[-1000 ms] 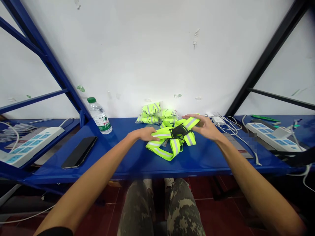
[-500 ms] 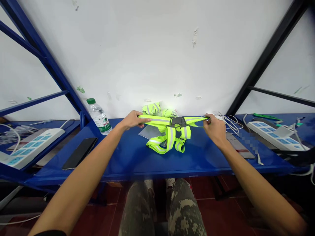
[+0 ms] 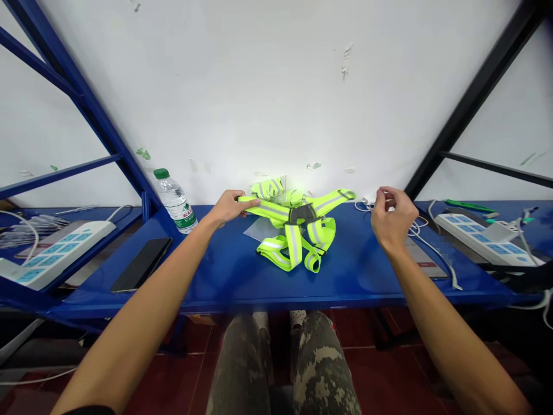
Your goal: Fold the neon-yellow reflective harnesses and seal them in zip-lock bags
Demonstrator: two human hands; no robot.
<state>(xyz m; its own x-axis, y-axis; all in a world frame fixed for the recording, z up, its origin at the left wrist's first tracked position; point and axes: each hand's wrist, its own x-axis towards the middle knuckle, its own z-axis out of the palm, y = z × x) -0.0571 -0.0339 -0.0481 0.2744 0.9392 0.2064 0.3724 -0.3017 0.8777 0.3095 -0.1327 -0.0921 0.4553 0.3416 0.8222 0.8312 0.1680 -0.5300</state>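
Observation:
A neon-yellow reflective strap harness point(image 3: 294, 245) with grey stripes and a dark centre patch lies in loops over the blue table. My left hand point(image 3: 231, 206) pinches one strap end at its left side. My right hand point(image 3: 393, 216) is off to the right, its fingers curled together with nothing visible in them. A gap separates it from the free strap end, which sticks up towards the right. Behind the harness sits another yellow reflective bundle point(image 3: 268, 187), seemingly in clear plastic. Part of a clear plastic bag point(image 3: 258, 229) shows beneath the straps.
A water bottle point(image 3: 176, 202) with a green cap stands at the left, near a black phone point(image 3: 141, 264). White power strips point(image 3: 69, 251) lie at both sides. White cables point(image 3: 425, 239) and a flat box point(image 3: 425, 259) are by my right arm. A white wall rises behind the table.
My right hand has let go of the right strap end and moved slightly right. That strap has sprung up and inward, while my left hand keeps its hold.

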